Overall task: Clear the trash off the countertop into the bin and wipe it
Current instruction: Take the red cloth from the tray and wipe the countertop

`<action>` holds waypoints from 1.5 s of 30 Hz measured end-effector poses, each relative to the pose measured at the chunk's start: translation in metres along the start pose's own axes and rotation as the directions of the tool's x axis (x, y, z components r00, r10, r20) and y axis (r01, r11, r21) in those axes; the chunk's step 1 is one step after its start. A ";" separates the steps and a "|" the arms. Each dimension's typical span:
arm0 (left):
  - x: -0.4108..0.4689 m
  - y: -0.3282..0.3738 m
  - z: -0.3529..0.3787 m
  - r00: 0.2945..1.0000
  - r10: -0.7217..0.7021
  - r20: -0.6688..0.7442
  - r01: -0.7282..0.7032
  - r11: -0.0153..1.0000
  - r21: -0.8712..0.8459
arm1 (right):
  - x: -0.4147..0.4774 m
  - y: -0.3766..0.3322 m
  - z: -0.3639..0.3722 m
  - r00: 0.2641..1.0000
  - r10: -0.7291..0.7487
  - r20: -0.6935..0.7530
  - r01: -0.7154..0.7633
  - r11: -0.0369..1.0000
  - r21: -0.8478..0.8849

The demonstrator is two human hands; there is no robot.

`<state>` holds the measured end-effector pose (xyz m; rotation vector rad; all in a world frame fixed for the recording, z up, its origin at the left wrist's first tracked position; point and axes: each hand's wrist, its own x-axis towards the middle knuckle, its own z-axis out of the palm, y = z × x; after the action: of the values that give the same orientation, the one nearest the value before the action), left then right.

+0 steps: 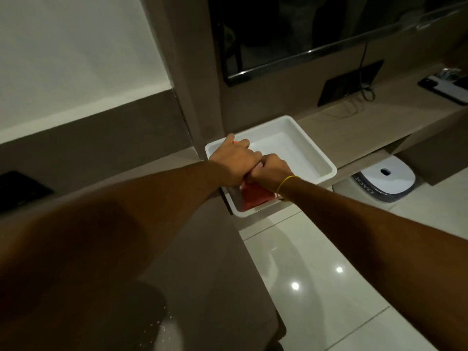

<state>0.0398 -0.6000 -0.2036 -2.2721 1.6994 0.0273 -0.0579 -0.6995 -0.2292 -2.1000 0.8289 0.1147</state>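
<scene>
Honestly, both my left hand (pixel 234 158) and right hand (pixel 272 168) are fisted on the red cloth (pixel 255 198) inside the white tray (pixel 326 171); its near corner overhangs the countertop (pixel 354 133), so one hard tug could tip it off.

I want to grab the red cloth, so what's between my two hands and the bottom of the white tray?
In the head view, the red cloth lies there, under the left hand and right hand, inside the white tray.

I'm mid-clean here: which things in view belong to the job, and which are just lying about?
Part of the job:
- white tray on the countertop
- red cloth in the tray
- left hand and right hand, both on the cloth

Lying about:
- scale on the floor
- cable
- black mat
</scene>
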 end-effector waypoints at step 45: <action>-0.430 0.419 0.416 0.162 -0.002 0.987 0.299 -0.953 -0.051 | -0.434 0.290 0.285 0.899 0.248 0.362 -0.408 0.777 0.479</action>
<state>-0.4139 -0.1999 -0.6122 1.4060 1.1032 -1.0287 -0.5089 -0.3828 -0.4526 -1.3443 0.9227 0.3189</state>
